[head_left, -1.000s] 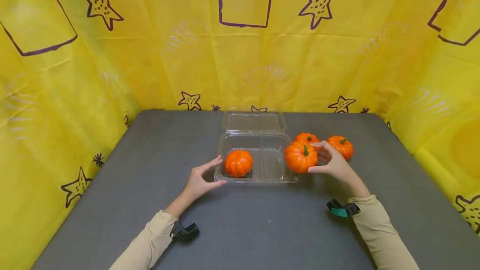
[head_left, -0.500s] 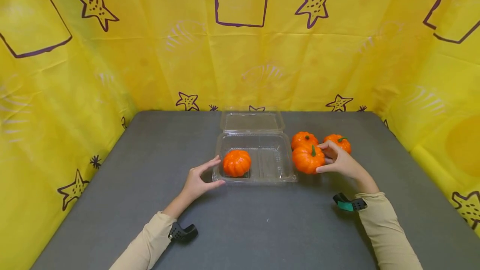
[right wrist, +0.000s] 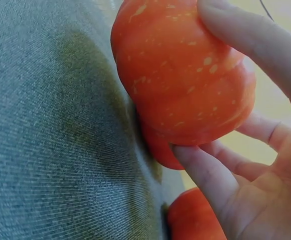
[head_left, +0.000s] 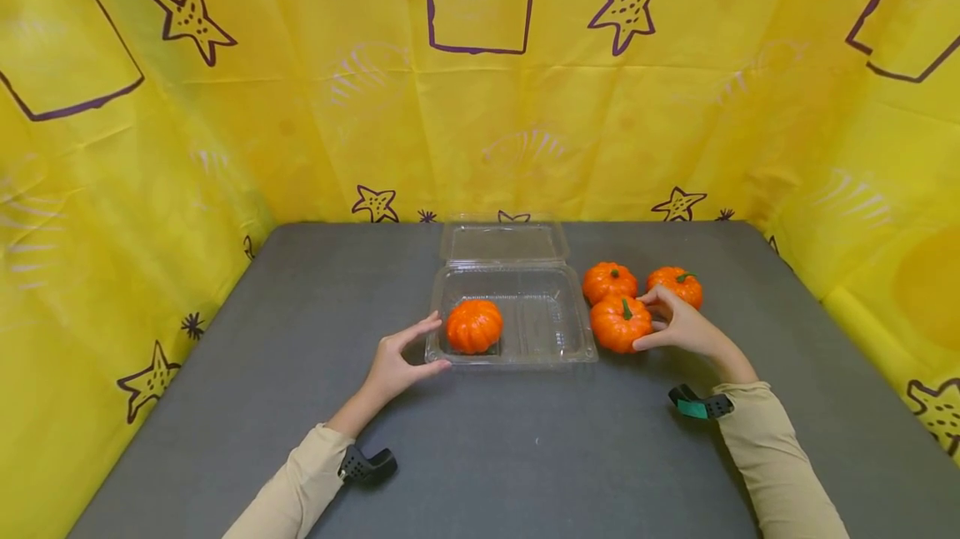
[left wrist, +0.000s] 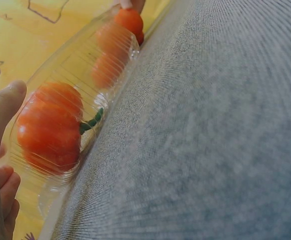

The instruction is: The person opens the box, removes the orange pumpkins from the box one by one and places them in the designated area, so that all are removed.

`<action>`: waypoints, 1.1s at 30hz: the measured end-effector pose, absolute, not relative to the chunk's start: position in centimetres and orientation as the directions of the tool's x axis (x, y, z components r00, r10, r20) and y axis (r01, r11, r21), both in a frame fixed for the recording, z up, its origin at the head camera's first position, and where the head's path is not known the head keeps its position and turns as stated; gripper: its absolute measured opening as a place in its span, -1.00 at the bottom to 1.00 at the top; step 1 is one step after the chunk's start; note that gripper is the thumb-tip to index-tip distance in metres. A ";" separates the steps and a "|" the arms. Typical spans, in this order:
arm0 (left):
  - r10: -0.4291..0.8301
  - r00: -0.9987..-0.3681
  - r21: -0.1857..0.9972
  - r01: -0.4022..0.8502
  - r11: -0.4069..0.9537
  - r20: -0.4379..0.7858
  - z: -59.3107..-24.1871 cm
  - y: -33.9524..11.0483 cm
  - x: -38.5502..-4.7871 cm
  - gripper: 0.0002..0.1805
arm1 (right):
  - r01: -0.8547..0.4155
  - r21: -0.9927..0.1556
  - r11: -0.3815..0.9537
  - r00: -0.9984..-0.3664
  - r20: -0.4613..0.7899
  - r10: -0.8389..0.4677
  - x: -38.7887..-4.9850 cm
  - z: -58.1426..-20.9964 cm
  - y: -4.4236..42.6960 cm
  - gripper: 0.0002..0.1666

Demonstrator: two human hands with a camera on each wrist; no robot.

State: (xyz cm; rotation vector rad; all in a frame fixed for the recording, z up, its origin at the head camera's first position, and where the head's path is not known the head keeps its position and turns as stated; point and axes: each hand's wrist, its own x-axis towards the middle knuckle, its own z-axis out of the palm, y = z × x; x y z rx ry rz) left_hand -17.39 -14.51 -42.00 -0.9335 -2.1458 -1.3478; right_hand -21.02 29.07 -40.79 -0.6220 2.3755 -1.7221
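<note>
My right hand (head_left: pixel 686 328) holds an orange toy pumpkin (head_left: pixel 622 325) with a green stem, thumb and fingers around its right side. It is low over the table, just right of the clear plastic clamshell box (head_left: pixel 540 354); the right wrist view shows the grip on the speckled pumpkin (right wrist: pixel 180 70) up close. Another pumpkin (head_left: pixel 474 326) lies tipped in the left part of the box. At the box's front left corner rests my left hand (head_left: pixel 397 362), thumb and fingers spread and fairly straight. In the left wrist view the thumb (left wrist: pixel 8 107) is by the box wall.
Two more pumpkins stand right of the box: one pumpkin (head_left: pixel 609 281) directly behind the held one, another pumpkin (head_left: pixel 678 285) farther right. The box's lid (head_left: pixel 506 243) lies folded back. A yellow patterned cloth (head_left: pixel 480 131) surrounds the grey table (head_left: pixel 480 456).
My right hand has carried its pumpkin rightward from over the box's right edge, then slightly lower, beside the box. The left hand stays at the box corner.
</note>
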 end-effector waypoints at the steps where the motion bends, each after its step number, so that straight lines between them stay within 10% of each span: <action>1: 0.311 -0.676 0.607 0.737 0.298 0.668 -42.0 -14.5 -17.4 -0.39 | -0.244 -0.934 0.260 -0.906 0.123 -0.406 -21.1 -40.8 29.1 -0.35; 33: 0.316 -0.696 0.622 0.718 0.314 0.644 -42.0 -14.5 -17.2 -0.40 | -0.175 -0.861 0.478 -0.925 -0.023 -0.380 -21.1 -41.1 29.3 -0.36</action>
